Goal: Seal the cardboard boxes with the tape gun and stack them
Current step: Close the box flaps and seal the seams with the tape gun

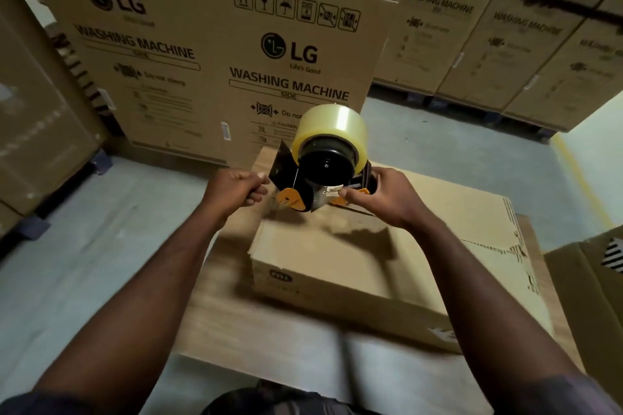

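The right hand (381,195) grips the black-and-orange tape gun (323,165) with its clear roll above the closed brown cardboard box (337,263), while the left hand (236,192) curls at its front plate (probably to free the tape end; an actual pinch I cannot tell).

Both arms reach forward from the lower corners, a little bent at the elbow, and come near each other at the hands. The left hand (236,190) is curled like a loose fist, thumb laid on the forefinger, its knuckles just beside the tape gun (323,162); whether it pinches something I cannot tell. The right hand (381,194) grips the tape gun from the right, thumb and forefinger pinched on its frame. Dark sleeves (573,396) cover the upper arms.
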The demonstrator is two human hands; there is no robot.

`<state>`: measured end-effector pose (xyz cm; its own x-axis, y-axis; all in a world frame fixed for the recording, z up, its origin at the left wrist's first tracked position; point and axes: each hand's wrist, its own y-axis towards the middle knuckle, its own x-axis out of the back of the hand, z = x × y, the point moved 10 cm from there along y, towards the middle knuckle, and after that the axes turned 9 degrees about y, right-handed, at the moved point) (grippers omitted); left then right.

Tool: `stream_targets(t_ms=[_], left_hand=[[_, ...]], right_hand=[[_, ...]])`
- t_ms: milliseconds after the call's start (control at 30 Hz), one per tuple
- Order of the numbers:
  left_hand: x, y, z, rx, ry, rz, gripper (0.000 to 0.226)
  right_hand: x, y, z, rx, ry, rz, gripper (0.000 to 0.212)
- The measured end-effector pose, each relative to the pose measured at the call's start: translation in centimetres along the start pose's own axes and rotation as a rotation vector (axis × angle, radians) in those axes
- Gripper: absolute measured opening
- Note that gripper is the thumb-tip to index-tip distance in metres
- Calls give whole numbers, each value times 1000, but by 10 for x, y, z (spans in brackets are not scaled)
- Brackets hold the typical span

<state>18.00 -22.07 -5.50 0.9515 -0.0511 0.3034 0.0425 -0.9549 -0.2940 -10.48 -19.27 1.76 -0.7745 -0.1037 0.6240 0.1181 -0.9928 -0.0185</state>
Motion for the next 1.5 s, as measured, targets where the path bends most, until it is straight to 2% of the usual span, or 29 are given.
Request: stream_targets(t_ms=[133,267,333,400,467,533,633,700,733,833,967,1100,1267,1367,1433,1500], left_hand=[[-1,17,7,-7,85,-23,17],[-18,22,22,-12,229,-43,21],[-31,23,33,-10,311,-14,18],[-45,29,51,70,179,62,24],[-56,32,68,180,-6,139,26],[-59,33,72,187,-25,158,20],[-39,35,52,74,117,0,6],[-23,35,37,34,112,-127,15],[-23,34,30,9,55,-131,19],[-46,26,26,-20,-22,9,26],[-49,19,27,-64,-1,-18,27],[-44,15,18,-111,116,-70,35],[-40,12,11,-136,185,-141,14],[-40,13,10,-99,240,-153,15],[-41,12,1,-110,368,-189,20],[-44,1,-19,-204,543,-289,30]], right_hand=[[-8,16,-10,-27,-35,9,51],[-15,22,-18,-40,-108,13,34],[-17,22,-19,-41,-145,10,34],[-19,22,-21,-47,-176,4,42],[-21,22,-23,-48,-199,1,40],[-22,22,-24,-44,-208,6,35],[-22,23,-25,-32,-206,18,36],[-22,23,-26,-22,-201,21,47],[-22,23,-26,-22,-204,19,55],[-22,23,-30,-33,-239,16,69],[-23,24,-23,-1,-296,32,55],[-22,21,-19,42,-327,62,46],[12,5,-42,-8,-422,72,62],[43,-11,-65,-27,-429,67,64],[51,-20,-75,-37,-384,69,52],[50,-24,-77,-39,-378,58,44]])
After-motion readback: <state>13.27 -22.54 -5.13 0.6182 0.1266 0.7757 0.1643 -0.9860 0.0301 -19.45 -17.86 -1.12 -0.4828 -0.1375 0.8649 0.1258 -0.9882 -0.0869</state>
